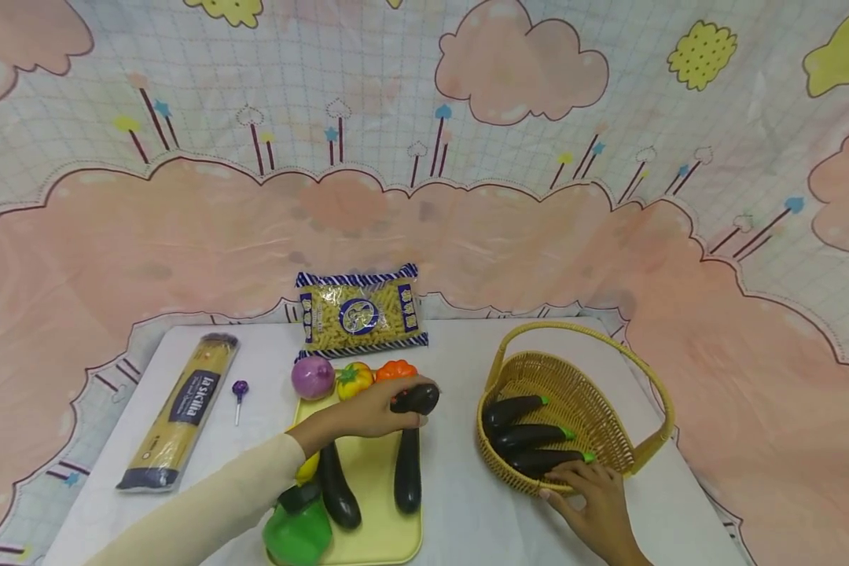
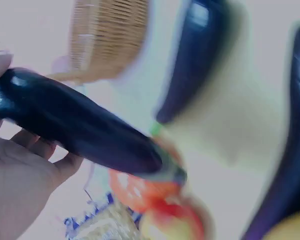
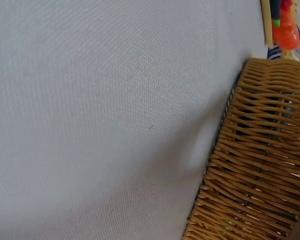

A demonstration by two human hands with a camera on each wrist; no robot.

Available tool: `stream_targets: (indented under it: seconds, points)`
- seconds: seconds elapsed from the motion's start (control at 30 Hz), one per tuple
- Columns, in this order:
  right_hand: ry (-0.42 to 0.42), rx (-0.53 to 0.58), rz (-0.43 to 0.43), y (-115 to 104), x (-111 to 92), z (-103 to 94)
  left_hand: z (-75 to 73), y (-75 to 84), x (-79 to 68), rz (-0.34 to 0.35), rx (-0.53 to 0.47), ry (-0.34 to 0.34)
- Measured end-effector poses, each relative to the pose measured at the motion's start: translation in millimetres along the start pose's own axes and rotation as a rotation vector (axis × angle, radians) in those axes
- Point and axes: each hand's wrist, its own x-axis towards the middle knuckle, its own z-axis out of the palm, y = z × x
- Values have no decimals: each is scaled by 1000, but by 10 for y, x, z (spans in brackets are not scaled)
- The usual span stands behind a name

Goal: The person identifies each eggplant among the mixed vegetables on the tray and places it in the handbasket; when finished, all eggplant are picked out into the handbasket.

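Grips a dark eggplant (image 1: 419,399) in the curled fingers of the left hand (image 1: 376,410), above the yellow tray (image 1: 375,479) by its far right corner, with two more eggplants (image 1: 407,475) on the tray. Holds the near rim of the wicker basket (image 1: 555,377) in the fingers of the right hand (image 1: 596,505), toward the right edge of the table (image 1: 456,479), close to three eggplants (image 1: 534,435) inside.
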Motion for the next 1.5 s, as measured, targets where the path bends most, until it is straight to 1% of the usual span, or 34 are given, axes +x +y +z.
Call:
stream_targets:
  seconds: [0.07,0.17,0.27,0.37,0.5,0.57,0.63,0.7,0.77,0.9,1.03,1.13,1.23,1.3,1.37,1.43,1.5]
  points:
    - [-1,0,5,8,-20,-9,12,95,88,-26,-109,42]
    - [-1,7,9,25,-46,-16,68,199,255,-59,-330,91]
    - [-3,12,11,49,-67,-16,166,288,429,-132,-560,146]
    - [-3,15,10,68,-78,-17,287,366,614,-191,-745,198]
    - [-1,30,-1,86,-83,-15,453,449,865,-252,-933,262]
    - [3,36,-13,88,-82,-11,527,493,980,-295,-996,301]
    - [5,41,-24,91,-73,-2,605,528,1085,-329,-1033,330]
    - [5,43,-36,86,-56,6,689,552,1169,-359,-1049,350]
    - [0,40,-44,80,-33,17,784,560,1235,-364,-1043,375]
    - [-10,28,-54,62,16,26,970,578,1299,-372,-1018,411]
    - [-9,23,-46,62,51,29,1111,625,1392,-416,-1020,406]
    - [-5,35,-42,67,66,40,1167,646,1506,-452,-999,385]
    - [-5,43,-46,65,61,49,1210,634,1617,-512,-893,379]
    - [-7,42,-40,64,48,48,1242,608,1675,-552,-821,358]
    - [-2,37,-32,67,34,41,1279,578,1722,-570,-735,336]
    - [2,34,-19,76,25,29,1313,555,1759,-552,-663,314]
    - [4,30,-12,87,18,20,1352,545,1782,-515,-546,300]
